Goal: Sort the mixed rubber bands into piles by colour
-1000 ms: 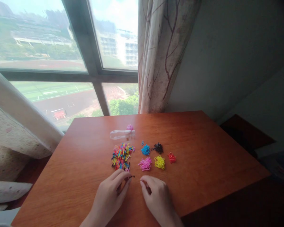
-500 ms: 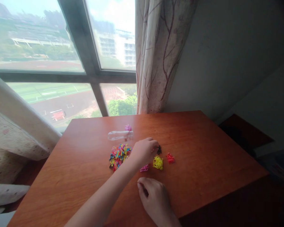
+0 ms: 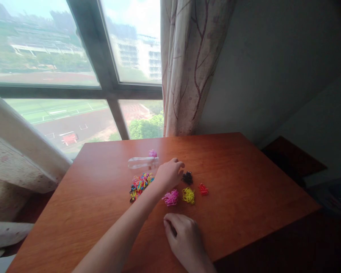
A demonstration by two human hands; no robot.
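Left hand [image 3: 169, 174], loosely open, has left the black bands [image 3: 187, 177]; right hand [image 3: 184, 237] stays curled shut

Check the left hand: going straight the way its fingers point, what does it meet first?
Likely nothing near. The left hand points far-right, just past the black band pile; beyond lies bare table up to the wall. Depth is unclear, so it could brush that pile.

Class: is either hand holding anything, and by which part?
Cannot tell: left hand curls beside the black bands, right hand rests curled on the table; no band shows in either.
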